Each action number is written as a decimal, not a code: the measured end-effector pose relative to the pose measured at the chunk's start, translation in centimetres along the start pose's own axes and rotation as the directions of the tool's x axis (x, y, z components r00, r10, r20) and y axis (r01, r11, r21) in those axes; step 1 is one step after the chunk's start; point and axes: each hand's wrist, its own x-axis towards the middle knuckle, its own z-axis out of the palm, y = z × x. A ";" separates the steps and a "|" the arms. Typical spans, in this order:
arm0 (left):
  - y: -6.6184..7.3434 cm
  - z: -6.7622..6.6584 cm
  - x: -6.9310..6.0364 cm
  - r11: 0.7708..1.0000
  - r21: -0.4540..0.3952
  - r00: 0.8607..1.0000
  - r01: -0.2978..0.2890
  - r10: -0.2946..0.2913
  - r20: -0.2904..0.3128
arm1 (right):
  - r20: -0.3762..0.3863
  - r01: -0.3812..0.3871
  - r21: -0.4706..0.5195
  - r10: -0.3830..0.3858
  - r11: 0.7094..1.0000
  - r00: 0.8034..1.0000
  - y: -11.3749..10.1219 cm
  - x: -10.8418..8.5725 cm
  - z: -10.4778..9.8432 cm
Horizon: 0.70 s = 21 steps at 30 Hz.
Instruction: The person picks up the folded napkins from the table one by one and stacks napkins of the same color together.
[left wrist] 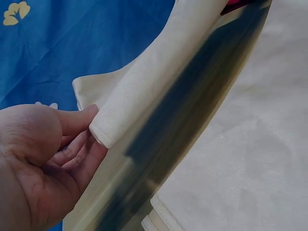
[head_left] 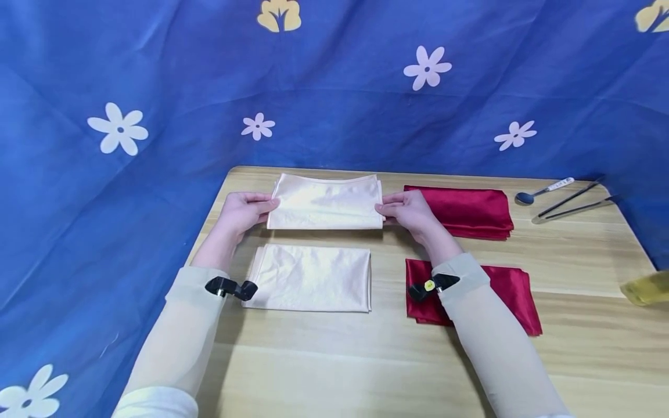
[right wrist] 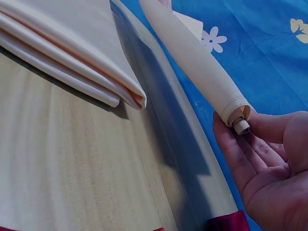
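A folded pale satin cloth [head_left: 326, 203] is held up above the back of the table, its near edge lifted off the wood. My left hand [head_left: 244, 210] pinches its left side between thumb and fingers. On the opposite side, my right hand [head_left: 405, 210] grips the right edge the same way. The right wrist view shows the folded layers of the held cloth [right wrist: 202, 62] end-on at the fingertips. A second folded pale cloth [head_left: 313, 278] lies flat on the table, nearer to me, apart from both hands.
Two folded dark red cloths lie at the right, one at the back [head_left: 465, 212] and one nearer [head_left: 509, 290], partly under my right forearm. Beyond them are a spoon [head_left: 543, 191], metal tongs [head_left: 569, 206] and a yellowish object [head_left: 645, 288] at the right edge. A blue flowered curtain [head_left: 334, 75] hangs behind.
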 end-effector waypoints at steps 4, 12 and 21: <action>0.0 -0.2 -0.6 1.000 0.002 1.000 -0.009 0.009 0.011 | 0.004 0.007 0.007 -0.007 1.000 1.000 -0.1 -0.9 -0.1; 0.3 -0.4 -2.2 0.998 0.019 0.998 -0.055 0.055 0.028 | 0.001 0.037 0.009 -0.037 0.999 0.999 -0.4 -2.6 0.1; 0.5 -0.6 -3.6 0.997 0.019 0.997 -0.071 0.070 0.038 | 0.005 0.056 -0.012 -0.056 0.998 0.998 -0.5 -4.2 0.2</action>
